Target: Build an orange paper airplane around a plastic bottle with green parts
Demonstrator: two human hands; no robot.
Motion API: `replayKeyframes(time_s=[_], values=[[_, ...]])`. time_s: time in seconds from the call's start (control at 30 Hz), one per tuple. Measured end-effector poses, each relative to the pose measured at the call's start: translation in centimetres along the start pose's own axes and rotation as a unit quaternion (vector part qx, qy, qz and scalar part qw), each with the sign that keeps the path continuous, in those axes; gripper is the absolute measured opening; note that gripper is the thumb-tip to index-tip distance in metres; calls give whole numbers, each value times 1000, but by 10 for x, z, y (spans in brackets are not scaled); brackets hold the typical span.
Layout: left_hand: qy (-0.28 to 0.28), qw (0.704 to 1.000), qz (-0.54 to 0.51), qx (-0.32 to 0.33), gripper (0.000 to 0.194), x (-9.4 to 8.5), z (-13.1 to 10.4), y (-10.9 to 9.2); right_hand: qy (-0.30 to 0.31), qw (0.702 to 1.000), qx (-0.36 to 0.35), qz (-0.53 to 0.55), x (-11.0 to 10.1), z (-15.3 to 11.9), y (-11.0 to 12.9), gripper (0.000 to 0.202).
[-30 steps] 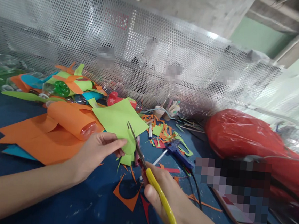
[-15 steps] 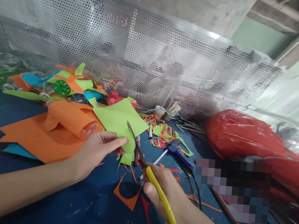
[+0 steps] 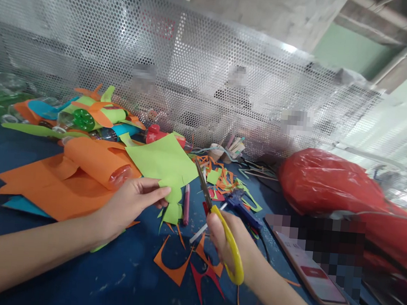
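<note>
My left hand [image 3: 132, 208] pinches a piece of lime-green paper [image 3: 172, 190] between thumb and fingers. Whether that piece joins the larger green sheet [image 3: 162, 156] behind it, I cannot tell. Scissors [image 3: 233, 250] with yellow handles are in my right hand [image 3: 249, 254], their blades pointing up and away, just right of the green paper and apart from it. Below the left fingertips lies another green scrap [image 3: 172, 213], beside a pink marker [image 3: 186, 205]. Orange offcuts [image 3: 172, 263] and a red offcut [image 3: 197, 282] lie on the table nearer me.
Left are an orange-wrapped bottle [image 3: 92, 159] on orange sheets [image 3: 67, 202] and more paper-decorated bottles [image 3: 100, 115]. A blue glue gun [image 3: 243, 207], phone [image 3: 312, 271] and red plastic bag [image 3: 325, 182] lie right. Paper scraps [image 3: 228, 178] and a perforated metal screen [image 3: 198, 52] stand behind.
My right hand has drawn the scissors rightward, off the green paper. The paper in my left hand has turned slightly. More of the phone and the red offcut now shows.
</note>
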State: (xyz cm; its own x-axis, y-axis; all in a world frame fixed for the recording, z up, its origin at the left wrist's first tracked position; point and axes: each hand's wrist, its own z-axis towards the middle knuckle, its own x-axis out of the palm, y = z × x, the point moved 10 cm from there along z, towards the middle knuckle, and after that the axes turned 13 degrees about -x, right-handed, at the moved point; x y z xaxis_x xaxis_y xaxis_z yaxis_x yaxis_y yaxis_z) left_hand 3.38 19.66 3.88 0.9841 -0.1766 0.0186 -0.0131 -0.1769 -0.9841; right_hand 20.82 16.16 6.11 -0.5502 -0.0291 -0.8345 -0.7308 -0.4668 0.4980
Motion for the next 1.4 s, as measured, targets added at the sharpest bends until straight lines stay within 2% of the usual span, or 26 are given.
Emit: replayKeyframes(time_s=[0.07, 0.17, 0.3, 0.4, 0.5, 0.57, 0.63, 0.67, 0.73, 0.8, 0.93, 1.0, 1.17, 1.4], values=[[-7, 1000, 4, -10, 19, -1, 1, 2, 11, 995, 43, -84, -8, 2, -15, 48], [6, 999, 24, -21, 35, 3, 4, 6, 9, 970, 95, -223, -20, 5, -40, 29], [36, 997, 66, -14, 29, 10, 8, 12, 15, 956, 108, -272, -16, 8, -62, 25], [46, 994, 102, -4, 27, 11, 11, 17, 5, 941, 55, -335, -15, 11, -50, 25], [52, 990, 132, 1, 27, 12, 11, 21, -42, 926, -14, -375, -19, 11, -21, 19], [63, 985, 161, 2, 26, 17, 9, 24, -84, 948, -56, -302, -19, 8, -3, 14], [87, 977, 196, 8, 24, 26, 4, 27, -86, 987, -83, -111, -8, 6, 7, 15], [101, 972, 212, 13, 23, 31, 0, 27, -69, 994, -83, 4, 2, 6, 9, 17], [126, 962, 243, 24, 20, 40, -8, 26, -39, 984, -59, 164, 21, 4, 9, 14], [121, 953, 273, 49, 19, 43, -14, 19, -29, 973, -31, 229, 32, 2, 5, 11], [29, 919, 365, 147, 25, 32, -14, -6, 0, 969, 15, 245, 42, 2, -6, 11], [9, 895, 411, 172, 29, 28, -8, -8, 17, 970, 26, 242, 45, 2, -9, 6], [40, 888, 435, 143, 38, 28, 10, 12, 40, 977, 29, 207, 48, 2, -7, 8], [116, 893, 410, 146, 48, 47, 3, 15, 51, 979, 21, 194, 50, 1, -5, 14]])
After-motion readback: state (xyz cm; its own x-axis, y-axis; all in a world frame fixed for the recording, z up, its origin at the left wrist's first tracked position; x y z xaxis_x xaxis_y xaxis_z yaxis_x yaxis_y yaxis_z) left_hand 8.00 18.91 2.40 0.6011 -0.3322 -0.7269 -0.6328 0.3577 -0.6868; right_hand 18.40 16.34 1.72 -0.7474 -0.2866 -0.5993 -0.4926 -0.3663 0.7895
